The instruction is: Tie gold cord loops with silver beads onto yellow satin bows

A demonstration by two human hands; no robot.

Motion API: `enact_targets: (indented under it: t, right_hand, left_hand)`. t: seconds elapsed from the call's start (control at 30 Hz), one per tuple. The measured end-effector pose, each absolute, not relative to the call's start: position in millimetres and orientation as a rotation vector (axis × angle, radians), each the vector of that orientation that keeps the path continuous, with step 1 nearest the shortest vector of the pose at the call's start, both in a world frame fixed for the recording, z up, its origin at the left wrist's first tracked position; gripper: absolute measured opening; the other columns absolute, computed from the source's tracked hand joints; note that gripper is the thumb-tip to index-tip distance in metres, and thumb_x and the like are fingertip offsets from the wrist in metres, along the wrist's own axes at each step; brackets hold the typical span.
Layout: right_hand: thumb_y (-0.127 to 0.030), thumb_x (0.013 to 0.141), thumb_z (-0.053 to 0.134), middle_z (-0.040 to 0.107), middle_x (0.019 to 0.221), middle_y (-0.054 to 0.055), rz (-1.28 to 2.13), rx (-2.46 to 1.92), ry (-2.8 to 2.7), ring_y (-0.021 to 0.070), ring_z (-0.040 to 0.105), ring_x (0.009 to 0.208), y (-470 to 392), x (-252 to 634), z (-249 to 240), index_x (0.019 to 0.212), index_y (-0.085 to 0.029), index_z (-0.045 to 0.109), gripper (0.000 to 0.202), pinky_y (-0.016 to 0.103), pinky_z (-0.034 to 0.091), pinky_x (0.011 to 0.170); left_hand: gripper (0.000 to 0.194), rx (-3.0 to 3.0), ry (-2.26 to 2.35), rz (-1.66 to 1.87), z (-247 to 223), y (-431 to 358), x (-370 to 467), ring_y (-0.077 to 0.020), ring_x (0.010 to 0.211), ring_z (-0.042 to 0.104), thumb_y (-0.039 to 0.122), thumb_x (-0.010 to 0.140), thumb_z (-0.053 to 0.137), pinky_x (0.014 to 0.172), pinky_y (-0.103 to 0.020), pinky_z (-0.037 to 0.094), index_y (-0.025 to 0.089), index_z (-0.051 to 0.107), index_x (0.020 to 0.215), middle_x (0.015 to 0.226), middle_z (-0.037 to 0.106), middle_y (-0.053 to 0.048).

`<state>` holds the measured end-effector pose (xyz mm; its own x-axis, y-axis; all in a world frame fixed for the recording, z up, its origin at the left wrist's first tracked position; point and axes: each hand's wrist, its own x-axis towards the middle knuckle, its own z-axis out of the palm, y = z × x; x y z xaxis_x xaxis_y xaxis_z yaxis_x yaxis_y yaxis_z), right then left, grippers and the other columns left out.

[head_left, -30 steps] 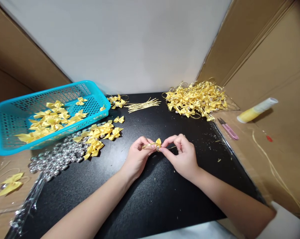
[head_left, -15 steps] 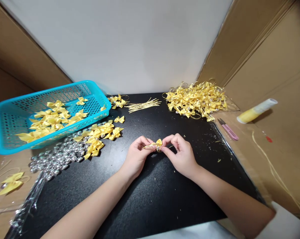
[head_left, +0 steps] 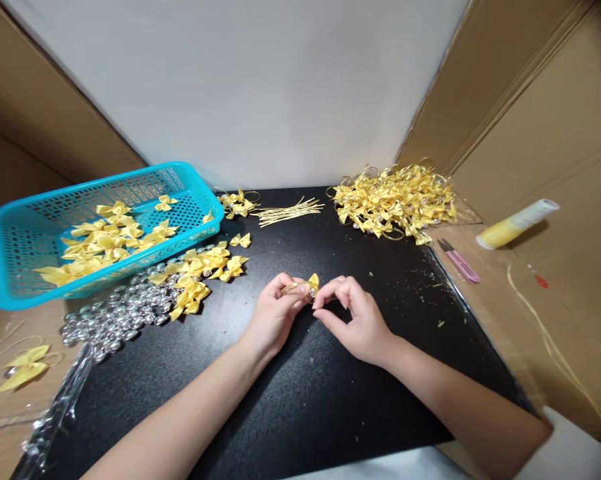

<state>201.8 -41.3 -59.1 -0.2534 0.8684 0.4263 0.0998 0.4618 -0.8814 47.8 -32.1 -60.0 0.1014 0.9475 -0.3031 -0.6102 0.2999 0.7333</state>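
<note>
Over the middle of the black table [head_left: 290, 400], my left hand [head_left: 275, 313] pinches a small yellow bow [head_left: 314, 281] with a silver bead and a looped gold cord [head_left: 291, 287]. The bow points upward at its fingertips. My right hand [head_left: 353, 317] is just to the right, thumb and fingers curled close below the bow; whether they grip a cord end is too small to tell. Loose yellow bows [head_left: 189, 297] and a heap of silver beads [head_left: 115, 320] lie to the left. Straight gold cords [head_left: 289, 212] lie at the back.
A blue basket [head_left: 100, 270] holding bows stands at the left. At the back right is a pile of finished-looking bows with cords [head_left: 390, 200]. Pink-handled snips [head_left: 460, 262] and a yellow-white roll [head_left: 518, 225] lie on the right. Another bow [head_left: 25, 367] is far left.
The bow in my left hand has turned more upright and shifted slightly left. My right fingertips have moved down and off the bow.
</note>
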Motion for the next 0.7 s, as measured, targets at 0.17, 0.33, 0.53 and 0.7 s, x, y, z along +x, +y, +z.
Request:
enact_targets:
  t: [0.17,0.33,0.53,0.7]
  right_hand:
    - [-0.009,0.083,0.06,0.066,0.081,0.0,0.718,-0.878,-1.57,0.0168,0.06,0.077,-36.0,210.6,-51.8,0.073,-0.025,0.027,0.038,0.035,0.048,0.074]
    - [-0.008,0.08,0.064,0.071,0.076,0.0,0.612,-0.814,-1.698,0.0178,0.059,0.073,-36.2,209.7,-49.2,0.068,-0.025,0.025,0.044,0.034,0.049,0.066]
    - [-0.01,0.079,0.068,0.072,0.079,0.002,0.641,-0.786,-1.714,0.0181,0.06,0.076,-36.7,209.3,-49.1,0.067,-0.025,0.025,0.047,0.035,0.049,0.068]
    - [-0.012,0.078,0.069,0.07,0.08,0.001,0.76,-0.813,-1.741,0.0176,0.06,0.077,-36.4,211.2,-47.9,0.067,-0.025,0.026,0.047,0.034,0.048,0.07]
  left_hand:
    - [0.036,0.399,0.771,1.03,-58.6,-33.0,47.1,-0.0077,0.059,0.06,0.012,0.055,0.085,0.061,-0.018,0.05,0.015,0.049,0.06,0.063,0.065,0.003]
    - [0.038,0.381,0.7,0.945,-59.5,-34.0,45.2,-0.0071,0.057,0.06,0.012,0.057,0.084,0.06,-0.017,0.049,0.016,0.046,0.06,0.063,0.065,0.002]
    - [0.034,0.393,0.686,0.944,-62.7,-33.0,44.8,-0.0072,0.059,0.061,0.011,0.06,0.082,0.06,-0.017,0.049,0.016,0.048,0.062,0.062,0.064,0.004]
    - [0.039,0.382,0.687,0.871,-61.3,-31.8,42.7,-0.0061,0.055,0.058,0.012,0.059,0.083,0.057,-0.015,0.047,0.017,0.044,0.06,0.06,0.062,0.004]
